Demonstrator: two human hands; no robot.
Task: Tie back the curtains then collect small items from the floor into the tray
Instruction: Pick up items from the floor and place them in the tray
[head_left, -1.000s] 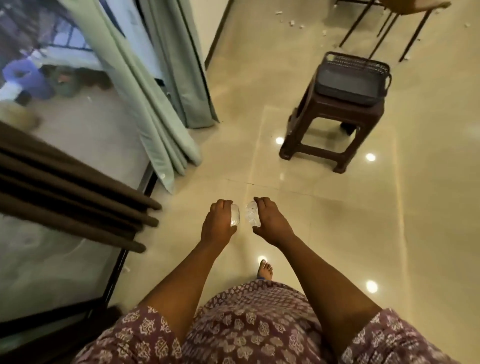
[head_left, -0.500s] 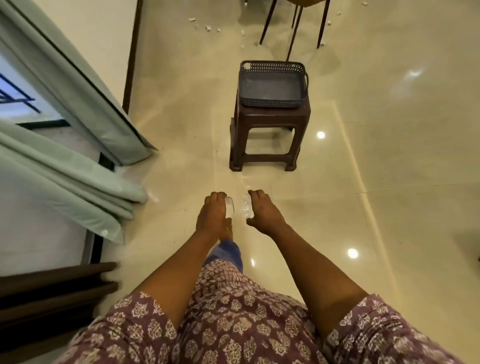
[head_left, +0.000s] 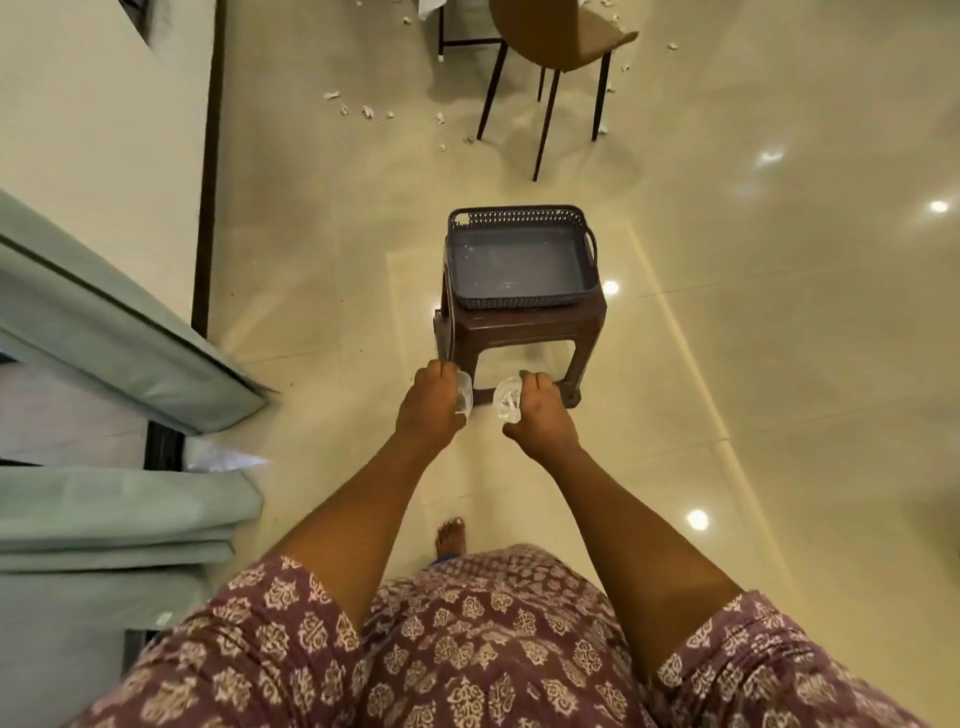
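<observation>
head view: fingers (head_left: 441, 374) of the left hand (head_left: 431, 410) curl closed around a clear piece (head_left: 464, 395); the right hand (head_left: 540, 415) likewise grips a clear object (head_left: 506, 402). the grey tray (head_left: 519, 301) sits on a brown stool (head_left: 519, 332) just ahead. white scraps (head_left: 363, 110) lie near the chair (head_left: 561, 36). green curtains (head_left: 119, 338) hang left.

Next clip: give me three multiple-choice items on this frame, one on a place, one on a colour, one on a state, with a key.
1. Where does the tray sit?
A. on the brown stool
B. on the floor
C. on the chair

2. What colour are the curtains?
A. red
B. pale green
C. black

3. What are the hands doing?
A. hanging empty
B. gripping the tray
C. each holding a small clear item

Key: A, the stool top is under it; B, the folds at left show it; C, the left hand and right hand are both closed on transparent pieces.
</observation>
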